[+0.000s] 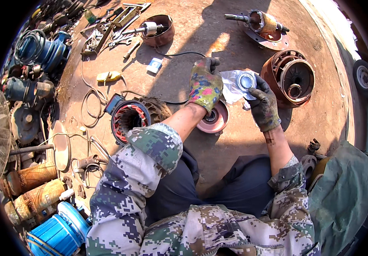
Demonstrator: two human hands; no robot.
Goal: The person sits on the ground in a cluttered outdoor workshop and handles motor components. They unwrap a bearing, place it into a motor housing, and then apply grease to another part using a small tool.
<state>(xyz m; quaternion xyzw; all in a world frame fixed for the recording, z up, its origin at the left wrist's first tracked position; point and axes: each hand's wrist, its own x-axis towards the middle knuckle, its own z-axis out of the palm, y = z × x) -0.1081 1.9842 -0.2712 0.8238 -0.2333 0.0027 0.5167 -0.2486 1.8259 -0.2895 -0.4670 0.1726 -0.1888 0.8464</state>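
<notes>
My right hand [265, 106], in a dirty patterned work glove, grips a shiny ring-shaped bearing [246, 80] at its edge. A clear plastic bag [230, 85] lies against the bearing's left side. Just left of the bag, my left hand [205, 85] wears a colourful, stained glove; its fingers are curled and hide whatever they hold. Below that hand, partly covered by my wrist, sits a reddish round end cover [219, 119] on the ground. A motor stator [128, 119] with red-edged slots lies left of my left forearm.
A rusty motor housing [292, 81] stands at right, and a rotor [267, 25] rests on a flanged plate beyond it. A brown bowl [160, 36], a small blue-and-white box [154, 65] and a tool tray [96, 38] lie far left. Cables [91, 100] and old motors [47, 49] crowd the left.
</notes>
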